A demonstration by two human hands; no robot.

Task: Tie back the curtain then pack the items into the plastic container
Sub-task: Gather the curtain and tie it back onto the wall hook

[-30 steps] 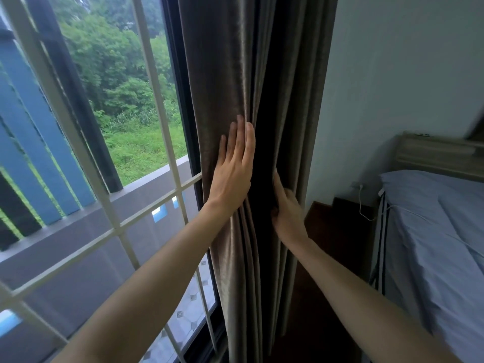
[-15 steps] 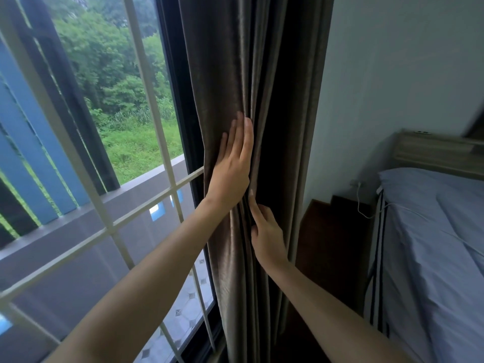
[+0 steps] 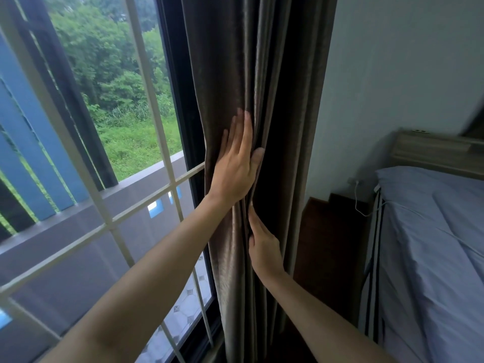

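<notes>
Risk of curtain (image 3: pixel 235 61) folds, bunched between window frame (image 3: pixel 180 100) and wall (image 3: pixel 392 74), spilling loose: left hand (image 3: pixel 235 166) only pressing flat, right hand (image 3: pixel 264 247) touching with straight fingers (image 3: pixel 252 214) below, neither gripping.

On your left: window (image 3: pixel 117 100), white grille (image 3: pixel 146 82), blue slats (image 3: pixel 34 142) outside (greenery beyond). On your right: bed (image 3: pixel 432 244), white cable (image 3: pixel 356 203), dark wooden stand (image 3: pixel 332 231).

Right hand (image 3: pixel 263 248) has moved left and down across the dark fold of the curtain (image 3: pixel 227 61). Its fingertips now lie just under the heel of the left hand (image 3: pixel 234 166), flat against the pleats. Left thumb now shows, spread onto the fold's edge.
</notes>
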